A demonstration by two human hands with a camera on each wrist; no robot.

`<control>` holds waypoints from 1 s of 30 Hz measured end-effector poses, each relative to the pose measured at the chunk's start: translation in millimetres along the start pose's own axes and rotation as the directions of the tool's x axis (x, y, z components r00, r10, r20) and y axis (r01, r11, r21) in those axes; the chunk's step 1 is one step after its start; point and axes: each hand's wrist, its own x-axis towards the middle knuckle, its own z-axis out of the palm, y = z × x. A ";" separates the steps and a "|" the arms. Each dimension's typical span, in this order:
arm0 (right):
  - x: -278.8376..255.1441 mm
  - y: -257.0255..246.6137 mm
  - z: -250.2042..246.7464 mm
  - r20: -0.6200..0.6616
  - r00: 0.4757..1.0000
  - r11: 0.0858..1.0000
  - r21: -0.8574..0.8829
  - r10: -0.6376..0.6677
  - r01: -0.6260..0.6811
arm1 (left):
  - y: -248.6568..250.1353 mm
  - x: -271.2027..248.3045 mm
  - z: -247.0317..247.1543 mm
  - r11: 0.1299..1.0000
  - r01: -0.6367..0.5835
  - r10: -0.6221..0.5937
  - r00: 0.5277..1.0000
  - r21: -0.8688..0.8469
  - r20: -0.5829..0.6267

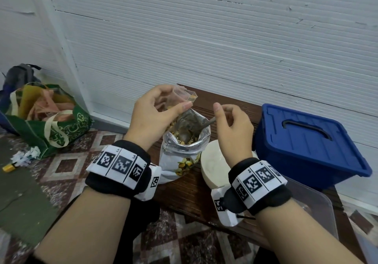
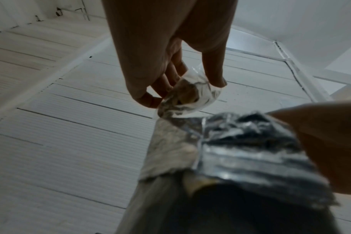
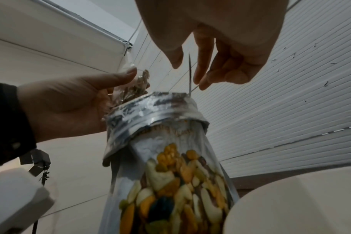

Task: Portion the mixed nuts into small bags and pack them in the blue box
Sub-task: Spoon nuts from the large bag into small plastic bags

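Left hand pinched part-filled small bag | right hand at spoon, hold unclear | blue box right, lid on, packing apparently pending

Nut pouch on bench (spoon inside); round tub just right; box further right.
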 end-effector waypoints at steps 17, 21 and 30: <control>6.4 -35.1 -112.4 0.115 0.989 0.983 0.146 0.096 -0.113 | 45.9 -40.7 83.4 0.984 -0.142 0.158 0.973 -0.106 0.166; -0.3 -27.2 -131.8 0.109 0.986 0.987 0.080 0.128 -0.137 | 44.6 -55.3 105.4 0.979 -0.147 0.176 0.959 -0.144 0.222; -13.7 18.5 -150.8 0.063 0.972 0.974 0.007 0.224 -0.225 | 15.5 -73.1 138.3 0.999 -0.039 0.041 0.921 -0.013 0.387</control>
